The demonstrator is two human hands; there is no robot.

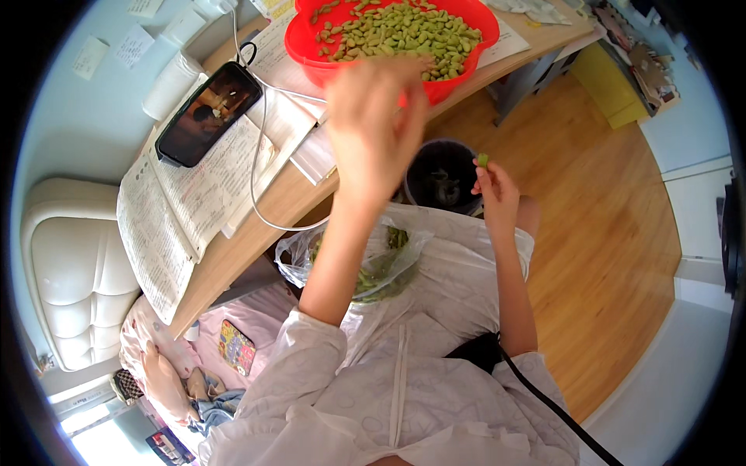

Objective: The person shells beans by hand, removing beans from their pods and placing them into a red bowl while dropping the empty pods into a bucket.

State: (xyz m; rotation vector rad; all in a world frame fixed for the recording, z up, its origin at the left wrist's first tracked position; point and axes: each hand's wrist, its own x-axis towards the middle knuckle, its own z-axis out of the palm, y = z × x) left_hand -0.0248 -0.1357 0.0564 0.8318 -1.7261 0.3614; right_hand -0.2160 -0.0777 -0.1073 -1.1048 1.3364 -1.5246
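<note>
My left hand is raised over the near rim of a red plastic basin. Motion blurs its fingers, so their grip and anything in them cannot be made out. Many shelled green beans lie in the basin. Lower right, my right hand pinches a small piece of green bean pod between thumb and fingertips, beside a dark bin. On my lap, partly behind my left forearm, sits a clear plastic bag with green pods inside.
A phone with its screen lit leans on the wooden desk, among printed sheets. A white cable loops over the desk edge. Wooden floor stretches to the right; a black cord runs beside my right arm.
</note>
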